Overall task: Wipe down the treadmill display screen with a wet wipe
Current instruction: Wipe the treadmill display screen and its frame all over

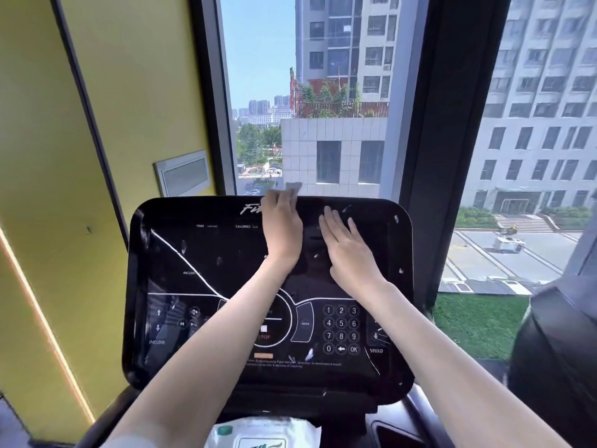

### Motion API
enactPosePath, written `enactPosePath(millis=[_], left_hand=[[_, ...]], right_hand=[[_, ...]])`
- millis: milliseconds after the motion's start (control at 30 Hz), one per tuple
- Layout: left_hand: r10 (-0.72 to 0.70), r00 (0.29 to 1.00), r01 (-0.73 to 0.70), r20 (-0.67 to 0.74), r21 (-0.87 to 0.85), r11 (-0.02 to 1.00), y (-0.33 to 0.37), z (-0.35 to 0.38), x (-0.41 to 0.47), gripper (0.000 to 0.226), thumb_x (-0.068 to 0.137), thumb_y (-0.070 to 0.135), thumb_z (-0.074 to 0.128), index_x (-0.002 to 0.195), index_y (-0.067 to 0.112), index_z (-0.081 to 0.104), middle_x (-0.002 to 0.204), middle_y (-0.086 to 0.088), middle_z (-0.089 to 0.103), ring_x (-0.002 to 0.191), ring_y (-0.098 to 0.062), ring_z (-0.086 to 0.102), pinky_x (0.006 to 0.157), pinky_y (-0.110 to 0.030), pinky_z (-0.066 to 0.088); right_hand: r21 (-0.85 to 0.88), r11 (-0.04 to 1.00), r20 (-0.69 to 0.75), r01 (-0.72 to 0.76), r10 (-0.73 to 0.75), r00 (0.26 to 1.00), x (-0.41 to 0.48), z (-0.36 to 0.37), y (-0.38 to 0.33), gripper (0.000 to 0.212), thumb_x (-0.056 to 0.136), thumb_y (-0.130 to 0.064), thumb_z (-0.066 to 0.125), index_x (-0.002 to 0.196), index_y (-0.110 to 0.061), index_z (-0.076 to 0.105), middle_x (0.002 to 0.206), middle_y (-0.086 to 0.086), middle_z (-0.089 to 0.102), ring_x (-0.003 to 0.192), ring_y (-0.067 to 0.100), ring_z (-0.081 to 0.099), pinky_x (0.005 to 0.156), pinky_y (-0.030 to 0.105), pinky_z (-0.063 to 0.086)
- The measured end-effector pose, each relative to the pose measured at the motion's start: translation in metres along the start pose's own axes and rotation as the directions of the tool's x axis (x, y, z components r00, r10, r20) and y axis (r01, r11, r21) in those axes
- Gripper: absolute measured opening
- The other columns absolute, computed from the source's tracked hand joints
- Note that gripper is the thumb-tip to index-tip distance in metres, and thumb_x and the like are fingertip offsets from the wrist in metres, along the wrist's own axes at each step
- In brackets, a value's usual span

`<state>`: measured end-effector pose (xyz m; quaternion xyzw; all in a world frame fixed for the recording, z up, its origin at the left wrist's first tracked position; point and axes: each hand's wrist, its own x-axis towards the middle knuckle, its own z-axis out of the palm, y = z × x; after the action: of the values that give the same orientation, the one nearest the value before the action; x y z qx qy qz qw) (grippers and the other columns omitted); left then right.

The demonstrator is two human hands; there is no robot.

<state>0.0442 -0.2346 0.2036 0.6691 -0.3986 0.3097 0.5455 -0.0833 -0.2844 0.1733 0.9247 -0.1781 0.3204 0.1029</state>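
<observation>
The black glossy treadmill display screen [200, 253] fills the middle of the view, with white markings, a number keypad and smudges on it. My left hand [281, 226] lies flat near the screen's top edge and presses a white wet wipe [293, 186] against it; the wipe sticks out past my fingertips over the top rim. My right hand [347, 245] rests flat on the screen just to the right of the left one, fingers straight, holding nothing.
A white pack of wet wipes [263, 434] with a green cap lies in the console tray below the screen. A yellow wall [64, 156] stands to the left. A large window [323, 92] faces buildings behind the console. A dark machine part [555, 350] is at the right.
</observation>
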Motion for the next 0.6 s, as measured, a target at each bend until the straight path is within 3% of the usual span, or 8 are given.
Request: enactPosePath(millis=[67,100,200,267,367,400,533,600], left_hand=[[0.25,0.952,-0.255,0.179,0.003,0.967,0.003,0.003,-0.007,0.023,0.09,0.001,0.055,0.11,0.006,0.065,0.088,-0.012,0.054,0.084,-0.026,0.051,0.069,-0.029,0.044],[0.275,0.939,-0.28,0.209,-0.005,0.96,0.001,0.002,-0.005,0.023,0.092,0.003,0.055,0.111,0.007,0.065,0.088,-0.011,0.054,0.084,-0.025,0.051,0.068,-0.03,0.044],[-0.056,0.998,0.057,0.007,-0.05,0.997,-0.006,0.0,0.004,0.022,0.096,0.011,0.05,0.111,0.005,0.065,0.09,-0.006,0.05,0.085,-0.024,0.051,0.074,-0.03,0.045],[-0.112,0.993,0.11,-0.041,-0.039,0.993,0.003,0.004,-0.002,0.021,0.096,0.011,0.049,0.109,0.003,0.064,0.09,-0.005,0.049,0.085,-0.025,0.051,0.074,-0.031,0.045],[0.216,0.963,-0.22,0.162,0.009,0.975,0.014,0.015,-0.012,0.016,0.093,0.006,0.054,0.105,0.003,0.066,0.085,-0.01,0.052,0.08,-0.025,0.05,0.065,-0.034,0.046],[0.246,0.951,-0.251,0.185,0.003,0.968,0.012,0.017,-0.01,0.016,0.093,0.005,0.055,0.105,0.004,0.066,0.084,-0.01,0.052,0.079,-0.023,0.049,0.065,-0.033,0.046],[-0.187,0.98,0.18,-0.071,-0.09,0.98,0.01,0.019,0.001,0.022,0.097,0.013,0.05,0.111,0.004,0.064,0.09,-0.004,0.048,0.086,-0.024,0.052,0.076,-0.023,0.041],[-0.104,0.994,0.103,-0.027,-0.034,0.994,0.024,0.025,-0.006,0.021,0.096,0.011,0.05,0.109,0.001,0.064,0.09,-0.007,0.049,0.086,-0.027,0.052,0.075,-0.024,0.04]], right_hand=[[0.012,1.0,-0.004,-0.02,0.02,1.0,-0.002,-0.002,0.003,0.084,0.072,0.015,0.044,0.147,-0.001,0.01,0.156,0.014,0.004,0.144,0.022,-0.001,0.118,0.036,-0.002],[0.029,0.998,-0.017,-0.047,0.048,0.999,-0.005,-0.004,0.005,0.086,0.07,0.015,0.045,0.147,0.0,0.009,0.156,0.015,0.002,0.144,0.022,-0.002,0.118,0.036,-0.002],[0.054,0.988,-0.064,-0.141,0.145,0.987,-0.018,-0.009,0.018,0.092,0.067,0.018,0.045,0.146,0.0,0.002,0.155,0.016,-0.005,0.144,0.024,-0.006,0.117,0.036,-0.001],[0.034,0.983,-0.068,-0.18,0.182,0.981,-0.025,-0.011,0.027,0.091,0.068,0.018,0.044,0.146,0.001,0.0,0.155,0.018,-0.007,0.143,0.025,-0.008,0.118,0.036,-0.001],[0.001,0.983,-0.045,-0.182,0.181,0.982,-0.028,-0.012,0.039,0.09,0.068,0.017,0.042,0.146,0.001,0.002,0.155,0.017,-0.005,0.144,0.025,-0.007,0.117,0.037,-0.003],[-0.01,0.986,-0.035,-0.169,0.169,0.985,-0.028,-0.013,0.042,0.089,0.068,0.017,0.042,0.146,0.001,0.003,0.156,0.017,-0.003,0.144,0.025,-0.006,0.117,0.038,-0.003],[-0.016,0.992,-0.022,-0.125,0.124,0.992,-0.028,-0.015,0.051,0.089,0.067,0.017,0.045,0.146,0.001,0.01,0.156,0.016,0.005,0.144,0.025,0.002,0.118,0.04,0.0],[-0.026,0.994,-0.03,-0.104,0.104,0.994,-0.028,-0.015,0.054,0.086,0.067,0.017,0.047,0.145,0.002,0.015,0.155,0.017,0.011,0.144,0.027,0.008,0.118,0.042,0.003]])
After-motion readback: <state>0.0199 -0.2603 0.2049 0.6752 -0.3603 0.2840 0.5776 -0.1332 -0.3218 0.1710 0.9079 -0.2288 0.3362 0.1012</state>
